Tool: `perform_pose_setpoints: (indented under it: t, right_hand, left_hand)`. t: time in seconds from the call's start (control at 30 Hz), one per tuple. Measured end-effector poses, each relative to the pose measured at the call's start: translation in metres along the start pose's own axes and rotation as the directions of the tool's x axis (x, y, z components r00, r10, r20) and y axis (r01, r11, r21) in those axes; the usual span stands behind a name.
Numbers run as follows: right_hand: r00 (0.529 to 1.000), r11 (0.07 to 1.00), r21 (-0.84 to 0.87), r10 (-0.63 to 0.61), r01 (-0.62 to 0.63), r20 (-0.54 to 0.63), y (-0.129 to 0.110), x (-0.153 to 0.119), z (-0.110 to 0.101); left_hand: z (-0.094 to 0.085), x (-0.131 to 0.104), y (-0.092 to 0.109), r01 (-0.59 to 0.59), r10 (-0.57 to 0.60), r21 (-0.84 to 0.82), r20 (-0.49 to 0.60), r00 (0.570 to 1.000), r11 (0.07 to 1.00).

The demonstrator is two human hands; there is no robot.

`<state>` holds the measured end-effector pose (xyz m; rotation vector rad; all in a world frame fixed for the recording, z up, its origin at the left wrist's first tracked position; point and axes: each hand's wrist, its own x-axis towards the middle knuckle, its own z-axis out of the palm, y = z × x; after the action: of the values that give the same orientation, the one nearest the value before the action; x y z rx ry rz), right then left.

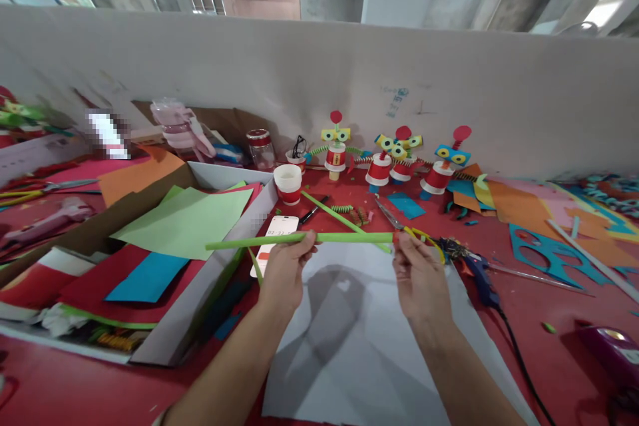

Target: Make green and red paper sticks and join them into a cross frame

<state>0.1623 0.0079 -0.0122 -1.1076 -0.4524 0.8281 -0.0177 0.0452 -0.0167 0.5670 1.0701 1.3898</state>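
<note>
Left hand (285, 271) and right hand (421, 276) outstretched, apart, fingers (303, 244) pinched onto one green strip (254, 241)

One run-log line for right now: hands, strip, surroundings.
left hand : pinching green strip mid-length | right hand : holding strip's right end | below: white sheet | beyond: scissors, white-and-red cup

Bare forearms (227, 366) angled forward and inward; left hand (285, 273) and right hand (422, 276) pinched with curled fingers, well apart.
</note>
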Motion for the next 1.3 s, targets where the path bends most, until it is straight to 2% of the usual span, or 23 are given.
perform_pose_setpoints:
  t: [0.07, 0.1, 0.13, 0.17, 0.2, 0.23, 0.27, 0.3, 0.37, 0.43, 0.5, 0.57, 0.63, 0.7, 0.73, 0.77, 0.8, 0.87, 0.93, 1.0, 1.07, 1.2, 1.3]
  right_hand:
    - [0.975, 0.963, -0.168, -0.219, 0.209, -0.040, -0.007, 0.005, -0.005]
    - [0.945, 0.896, -0.306, -0.324, 0.322, 0.044, -0.008, 0.004, -0.006]
    - [0.903, 0.791, -0.434, -0.383, 0.430, 0.196, -0.009, 0.001, -0.006]
    - [0.850, 0.675, -0.521, -0.365, 0.523, 0.380, -0.008, -0.002, -0.006]
    - [0.791, 0.582, -0.561, -0.273, 0.589, 0.547, -0.006, -0.007, -0.005]
    - [0.738, 0.529, -0.576, -0.154, 0.623, 0.657, -0.004, -0.012, -0.004]
    - [0.703, 0.508, -0.589, -0.045, 0.628, 0.710, -0.001, -0.016, -0.002]
    - [0.690, 0.498, -0.614, 0.044, 0.612, 0.723, 0.001, -0.019, -0.001]
    - [0.705, 0.479, -0.679, 0.160, 0.557, 0.691, 0.002, -0.021, 0.001]
    - [0.725, 0.461, -0.720, 0.209, 0.519, 0.656, 0.001, -0.018, 0.000]
    - [0.727, 0.451, -0.735, 0.235, 0.507, 0.645, -0.002, -0.011, -0.003]
    - [0.736, 0.424, -0.744, 0.225, 0.516, 0.639, -0.004, -0.004, -0.006]
    - [0.775, 0.366, -0.777, 0.193, 0.512, 0.602, -0.003, 0.003, -0.010]
    - [0.828, 0.292, -0.826, 0.155, 0.482, 0.538, -0.001, 0.009, -0.013]
    - [0.850, 0.251, -0.847, 0.132, 0.468, 0.509, 0.000, 0.011, -0.015]
    - [0.866, 0.214, -0.862, 0.106, 0.460, 0.488, 0.001, 0.013, -0.016]
    - [0.876, 0.182, -0.871, 0.077, 0.456, 0.475, 0.003, 0.016, -0.017]
    - [0.885, 0.138, -0.878, 0.018, 0.458, 0.464, 0.005, 0.019, -0.018]
    - [0.892, 0.129, -0.884, -0.023, 0.450, 0.451, 0.007, 0.022, -0.019]
    - [0.900, 0.141, -0.889, -0.049, 0.436, 0.433, 0.008, 0.023, -0.018]
    - [0.902, 0.153, -0.889, -0.069, 0.432, 0.427, 0.009, 0.022, -0.017]
    - [0.894, 0.181, -0.875, -0.092, 0.449, 0.440, 0.009, 0.021, -0.016]
    - [0.901, 0.210, -0.877, -0.068, 0.432, 0.428, 0.009, 0.020, -0.015]
  left_hand:
    - [-0.002, 0.001, 0.004, -0.071, 0.072, 0.052, -0.019, 0.997, 0.996]
    - [-0.001, -0.001, 0.004, -0.079, 0.078, 0.105, 0.017, 0.997, 0.991]
    - [0.000, -0.004, 0.004, -0.069, 0.056, 0.162, 0.084, 0.995, 0.984]
    - [0.002, -0.007, 0.003, -0.049, 0.013, 0.213, 0.168, 0.986, 0.976]
    - [0.003, -0.011, 0.002, -0.028, -0.037, 0.250, 0.254, 0.966, 0.968]
    - [0.005, -0.014, 0.001, -0.016, -0.077, 0.271, 0.328, 0.942, 0.962]
    - [0.006, -0.017, 0.001, -0.008, -0.102, 0.281, 0.373, 0.922, 0.960]
    - [0.006, -0.017, 0.001, -0.002, -0.115, 0.287, 0.390, 0.914, 0.958]
    - [0.003, -0.013, 0.004, 0.003, -0.103, 0.284, 0.338, 0.936, 0.959]
    - [-0.003, -0.003, 0.013, -0.011, -0.036, 0.234, 0.196, 0.980, 0.972]
    - [-0.012, 0.009, 0.025, -0.072, 0.069, 0.141, 0.029, 0.997, 0.987]
    - [-0.022, 0.020, 0.038, -0.158, 0.164, 0.063, -0.092, 0.982, 0.985]
    - [-0.033, 0.027, 0.049, -0.246, 0.249, 0.038, -0.187, 0.950, 0.968]
    - [-0.044, 0.030, 0.057, -0.301, 0.335, 0.176, -0.214, 0.918, 0.937]
    - [-0.050, 0.029, 0.060, -0.321, 0.392, 0.325, -0.182, 0.902, 0.890]
    - [-0.055, 0.028, 0.062, -0.340, 0.455, 0.507, -0.118, 0.883, 0.792]
    - [-0.059, 0.025, 0.063, -0.356, 0.506, 0.687, -0.019, 0.862, 0.634]
    - [-0.065, 0.019, 0.063, -0.377, 0.533, 0.903, 0.221, 0.817, 0.204]
    - [-0.067, 0.011, 0.061, -0.363, 0.457, 0.913, 0.408, 0.791, -0.187]
    - [-0.068, 0.004, 0.058, -0.314, 0.373, 0.851, 0.478, 0.795, -0.422]
    - [-0.069, -0.003, 0.057, -0.271, 0.342, 0.814, 0.484, 0.806, -0.515]
    - [-0.073, -0.014, 0.060, -0.277, 0.337, 0.796, 0.505, 0.795, -0.539]
    - [-0.068, -0.014, 0.057, -0.224, 0.302, 0.731, 0.512, 0.804, -0.644]
